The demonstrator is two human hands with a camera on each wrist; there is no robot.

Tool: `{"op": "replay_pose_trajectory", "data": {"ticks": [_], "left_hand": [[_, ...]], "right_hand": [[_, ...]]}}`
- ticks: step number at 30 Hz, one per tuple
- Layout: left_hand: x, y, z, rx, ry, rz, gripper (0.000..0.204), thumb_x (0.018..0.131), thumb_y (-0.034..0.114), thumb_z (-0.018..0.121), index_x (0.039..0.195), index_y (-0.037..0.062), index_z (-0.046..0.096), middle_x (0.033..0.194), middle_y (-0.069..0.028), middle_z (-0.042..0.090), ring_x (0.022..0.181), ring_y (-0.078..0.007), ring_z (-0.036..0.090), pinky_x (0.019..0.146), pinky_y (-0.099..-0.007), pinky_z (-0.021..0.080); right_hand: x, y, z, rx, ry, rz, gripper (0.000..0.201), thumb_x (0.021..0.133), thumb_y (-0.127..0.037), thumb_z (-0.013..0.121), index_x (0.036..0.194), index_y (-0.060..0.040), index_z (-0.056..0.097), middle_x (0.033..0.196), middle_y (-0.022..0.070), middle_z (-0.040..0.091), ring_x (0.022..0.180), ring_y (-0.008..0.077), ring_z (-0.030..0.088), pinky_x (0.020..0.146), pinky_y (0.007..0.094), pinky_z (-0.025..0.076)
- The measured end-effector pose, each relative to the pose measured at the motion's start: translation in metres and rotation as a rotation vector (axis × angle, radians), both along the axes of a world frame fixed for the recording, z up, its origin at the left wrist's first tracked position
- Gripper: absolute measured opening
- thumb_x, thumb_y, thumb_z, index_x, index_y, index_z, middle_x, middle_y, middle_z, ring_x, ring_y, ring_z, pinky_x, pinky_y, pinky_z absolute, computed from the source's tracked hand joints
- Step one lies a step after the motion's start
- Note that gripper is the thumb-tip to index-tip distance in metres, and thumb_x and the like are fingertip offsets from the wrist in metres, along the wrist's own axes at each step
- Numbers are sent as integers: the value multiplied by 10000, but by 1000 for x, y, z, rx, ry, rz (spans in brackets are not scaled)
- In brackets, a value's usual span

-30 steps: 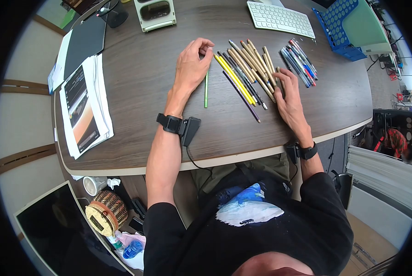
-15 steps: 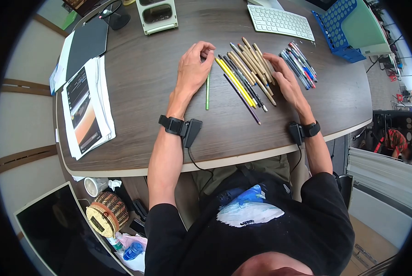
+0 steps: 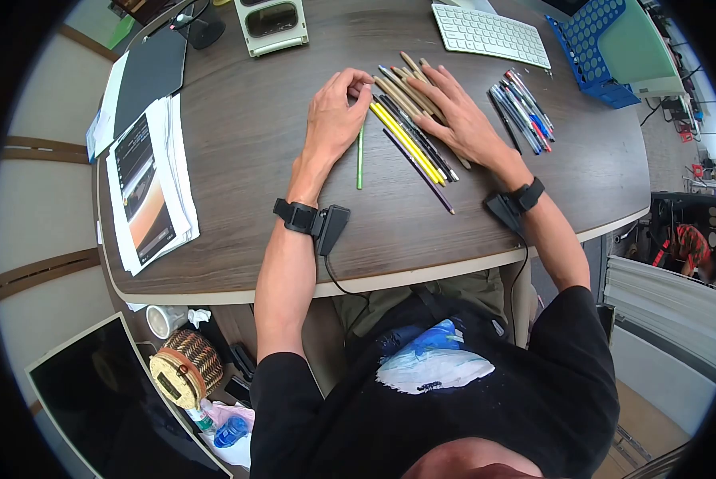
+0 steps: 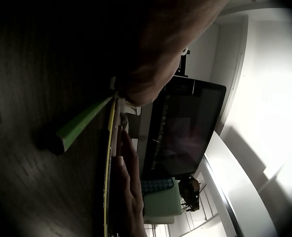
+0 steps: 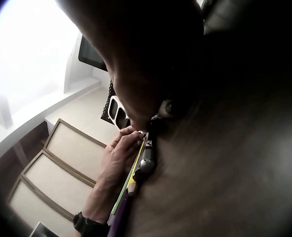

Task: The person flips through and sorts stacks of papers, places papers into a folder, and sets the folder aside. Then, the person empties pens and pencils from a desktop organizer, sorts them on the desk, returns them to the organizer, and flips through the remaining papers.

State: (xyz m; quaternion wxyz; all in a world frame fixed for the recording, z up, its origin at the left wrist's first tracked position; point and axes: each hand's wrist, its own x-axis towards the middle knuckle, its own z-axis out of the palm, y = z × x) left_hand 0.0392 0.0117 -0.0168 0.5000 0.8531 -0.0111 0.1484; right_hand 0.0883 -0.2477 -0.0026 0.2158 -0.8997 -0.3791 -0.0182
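Observation:
Tan pencils (image 3: 395,96) lie in a slanted bundle under my right hand (image 3: 470,128), whose spread fingers rest on them from the right. Beside them, leftward, are black pencils (image 3: 431,144), yellow pencils (image 3: 414,149) and a purple pencil (image 3: 418,171). My left hand (image 3: 335,116) rests on its side at the upper ends of this row, fingers loosely bent. A green pencil (image 3: 360,160) runs down from beneath it; in the left wrist view the green pencil (image 4: 82,123) meets that hand's underside. Whether the left fingertips touch the yellow ends is hidden.
Blue, red and grey pens (image 3: 525,112) form a separate pile to the right. A white keyboard (image 3: 489,37) and blue rack (image 3: 589,56) stand behind. Papers (image 3: 154,184) lie at the left, with a black pen cup (image 3: 206,30) and a pale device (image 3: 271,25) at the back.
My right hand has moved left and away from me, from the right side of the tan pencils onto them. The tan pencils have shifted left against the black ones. The left hand stays put.

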Motion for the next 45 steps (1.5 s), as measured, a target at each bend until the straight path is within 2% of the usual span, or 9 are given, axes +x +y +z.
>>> {"op": "replay_pose_trajectory", "data": {"ticks": [12,14,18,19,23,28,38,42,45], "left_hand": [[2,0,-1,28,-4,8,219,1047,213,681,1179,51,745,1075,-64,771,985,-192,708,871,-356,550],[2,1,-1,17,1,19,217,1049,210,682,1180,49,745,1074,-64,771,986,-190,708,871,-356,549],[2,0,-1,20,3,7,214,1049,204,688,1182,47,745,1064,-63,767,979,-183,705,885,-350,549],[3,-1,0,20,-4,10,209,1050,201,690,1181,48,746,1062,-61,764,978,-174,702,891,-345,549],[3,-1,5,10,32,37,189,1066,178,690,1181,36,738,1052,-38,757,982,-135,687,900,-317,542],[7,1,-1,-169,70,61,168,1086,138,692,1198,14,712,1061,3,715,997,-91,662,912,-272,528],[6,-5,-6,-150,70,105,170,1061,121,706,1179,-1,724,971,9,701,918,-84,637,872,-259,535],[5,-7,-8,-119,87,112,199,1042,121,724,1207,11,718,1090,-29,711,949,-107,656,877,-278,546],[6,-17,-1,78,-30,120,287,1020,174,753,1275,48,711,1350,-104,641,1158,-191,650,1012,-354,542]], "right_hand": [[45,20,-4,55,-29,87,627,1097,-502,591,1633,-186,511,1732,226,384,1631,444,293,1309,537,332],[35,9,5,294,203,-4,625,1099,-495,592,1616,-149,525,1731,230,388,1651,406,272,1310,515,325],[20,-18,1,457,181,-90,458,1078,-349,679,1462,-101,652,1513,190,604,1424,345,579,1190,445,473],[17,-18,-4,561,99,-125,342,1049,-261,721,1335,-73,711,1300,130,675,1136,271,681,999,379,558],[17,-23,-8,620,101,-262,192,1000,-197,753,1115,-50,707,1031,60,638,852,191,599,756,343,507],[18,-30,-4,593,256,-246,245,924,-201,793,1043,-49,641,1001,83,600,888,228,599,791,362,508],[23,-69,19,214,427,155,593,794,-271,941,1277,-160,615,1239,100,524,1263,319,549,1054,455,492],[22,-64,8,352,362,102,432,816,-247,933,1109,-116,644,1110,86,580,1122,303,600,944,431,503],[18,-57,-3,467,190,83,419,811,-287,938,1001,-83,625,999,91,610,993,319,614,869,441,496]]}}
